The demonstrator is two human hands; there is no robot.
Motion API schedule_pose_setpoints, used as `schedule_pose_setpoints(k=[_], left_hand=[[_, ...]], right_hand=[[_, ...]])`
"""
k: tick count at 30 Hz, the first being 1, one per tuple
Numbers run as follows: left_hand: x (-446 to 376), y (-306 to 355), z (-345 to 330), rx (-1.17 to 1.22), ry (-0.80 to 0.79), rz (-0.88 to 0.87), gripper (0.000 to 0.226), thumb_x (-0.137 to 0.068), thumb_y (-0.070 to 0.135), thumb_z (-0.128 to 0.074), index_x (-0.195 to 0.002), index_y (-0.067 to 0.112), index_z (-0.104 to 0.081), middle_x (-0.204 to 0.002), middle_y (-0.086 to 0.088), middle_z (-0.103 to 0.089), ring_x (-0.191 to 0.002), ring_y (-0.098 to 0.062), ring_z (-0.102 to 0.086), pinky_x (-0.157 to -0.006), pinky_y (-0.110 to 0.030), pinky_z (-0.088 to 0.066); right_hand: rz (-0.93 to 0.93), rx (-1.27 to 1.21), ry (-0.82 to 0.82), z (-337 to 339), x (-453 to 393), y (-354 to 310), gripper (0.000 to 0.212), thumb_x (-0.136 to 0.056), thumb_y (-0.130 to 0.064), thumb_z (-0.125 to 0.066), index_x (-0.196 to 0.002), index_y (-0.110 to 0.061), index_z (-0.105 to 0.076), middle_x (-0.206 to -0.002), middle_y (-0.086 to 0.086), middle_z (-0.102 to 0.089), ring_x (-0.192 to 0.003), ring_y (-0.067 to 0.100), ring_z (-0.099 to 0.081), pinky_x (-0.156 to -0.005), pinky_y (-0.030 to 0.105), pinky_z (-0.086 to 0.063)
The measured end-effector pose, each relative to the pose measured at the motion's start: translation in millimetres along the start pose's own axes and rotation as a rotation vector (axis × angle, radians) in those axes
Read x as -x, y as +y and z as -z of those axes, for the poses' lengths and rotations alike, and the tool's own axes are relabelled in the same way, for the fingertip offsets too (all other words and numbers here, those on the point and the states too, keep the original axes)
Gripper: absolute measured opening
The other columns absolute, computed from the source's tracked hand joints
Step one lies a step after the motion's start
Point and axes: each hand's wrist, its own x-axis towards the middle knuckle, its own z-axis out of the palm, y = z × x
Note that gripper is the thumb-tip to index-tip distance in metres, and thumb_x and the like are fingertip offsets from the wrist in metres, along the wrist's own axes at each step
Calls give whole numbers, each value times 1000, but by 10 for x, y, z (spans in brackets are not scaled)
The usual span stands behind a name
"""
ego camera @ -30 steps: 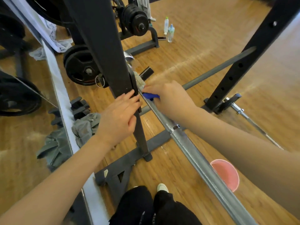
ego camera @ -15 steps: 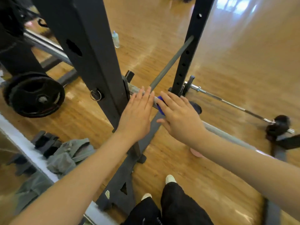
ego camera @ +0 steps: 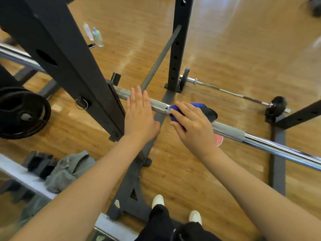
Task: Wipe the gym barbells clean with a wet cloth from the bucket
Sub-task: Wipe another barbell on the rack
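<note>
The barbell (ego camera: pixel 225 130) runs across the picture as one long line, from the black upright of the rack (ego camera: pixel 73 66) at the centre left down to the right edge, where its shiny chrome part leaves the frame. This long axis is the relation that matters: any wiping stroke must follow it, either toward the rack or away toward the lower right.

The right hand (ego camera: pixel 192 126) lies over the bar near the centre of the picture. Its fingers are curled over a blue cloth (ego camera: pixel 198 106) and press it on the bar, just right of the small ring mark in the rough grip zone. Part of the cloth shows beyond the knuckles, on the far side of the bar.

The left hand (ego camera: pixel 139 115) is flat, with straight fingers together. It rests over the bar between the rack upright and the right hand, and it holds nothing. It seems to steady the bar, but whether the palm really presses on it I cannot tell.

So the right hand is the working one. The unwiped length appears to lie mostly to its right, along the grey and chrome parts. A pink bucket (ego camera: pixel 219 140) shows only as a small piece under the bar, just below the right wrist, on the wooden floor (ego camera: pixel 234 49).
</note>
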Motion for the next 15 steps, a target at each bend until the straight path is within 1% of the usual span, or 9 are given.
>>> schedule_pose_setpoints(k=[1, 2, 3, 4, 6, 7, 10, 13, 15], left_hand=[[5, 120, 1, 21, 9, -44, 89, -90, 35, -49, -148, 2, 9, -157, -15, 11, -144, -29, 14, -116, -40, 6], [23, 252, -11, 42, 13, -98, 85, -92, 34, -45, -148, 3, 10, -158, -13, 10, -144, -28, 14, -116, -39, 8], [49, 374, -27, 70, 12, -128, 81, -94, 33, -41, -148, 3, 11, -158, -12, 11, -144, -28, 16, -115, -38, 10], [68, 467, -38, 92, 6, -122, 80, -94, 32, -40, -148, 3, 11, -158, -12, 12, -144, -28, 18, -115, -38, 10], [84, 532, -70, 85, 0, -101, 85, -92, 30, -47, -148, 3, 10, -157, -13, 12, -143, -29, 18, -115, -40, 10], [90, 515, -80, 66, -5, -108, 88, -90, 28, -51, -148, 4, 10, -157, -13, 12, -143, -29, 18, -115, -40, 10], [91, 454, -69, 15, -31, -137, 91, -89, 28, -53, -148, 5, 11, -157, -12, 13, -143, -29, 18, -116, -40, 9], [125, 560, 1, -4, -63, -101, 91, -90, 31, -53, -148, 3, 11, -157, -14, 13, -143, -31, 19, -118, -43, 7], [157, 718, 5, -21, -80, -109, 93, -89, 32, -54, -148, 2, 12, -156, -15, 16, -142, -33, 20, -116, -43, 8]], right_hand=[[-17, -3, 7, 2, -35, -17, 33, -85, -17, -63, -115, -3, -67, -125, 16, -61, -114, 33, -58, -97, 43, -47], [-28, 13, 0, 10, -75, -27, 37, -85, -19, -59, -117, -1, -65, -126, 17, -60, -115, 33, -57, -100, 39, -43], [-29, 48, -2, 29, -99, -24, 38, -82, -15, -61, -117, 2, -64, -124, 18, -61, -113, 32, -58, -101, 35, -40], [-19, 83, -1, 48, -90, -5, 38, -78, -9, -67, -114, 4, -65, -117, 19, -64, -108, 31, -61, -99, 34, -41], [-37, 113, -18, 137, 10, 60, 42, -68, -3, -80, -108, 5, -67, -107, 17, -69, -98, 30, -66, -91, 36, -48], [-65, 107, -36, 198, 77, 101, 44, -67, -3, -82, -109, 4, -67, -106, 16, -69, -97, 29, -66, -88, 37, -51], [-155, 100, -33, 340, 301, 287, 47, -71, -6, -81, -114, 2, -65, -112, 15, -67, -99, 30, -66, -86, 40, -52], [-227, 90, -21, 457, 429, 408, 45, -75, -10, -76, -117, 1, -63, -115, 15, -66, -101, 31, -65, -86, 44, -53], [-243, 79, -43, 476, 416, 412, 49, -71, -12, -79, -115, 1, -64, -113, 15, -67, -100, 31, -65, -85, 44, -53]])
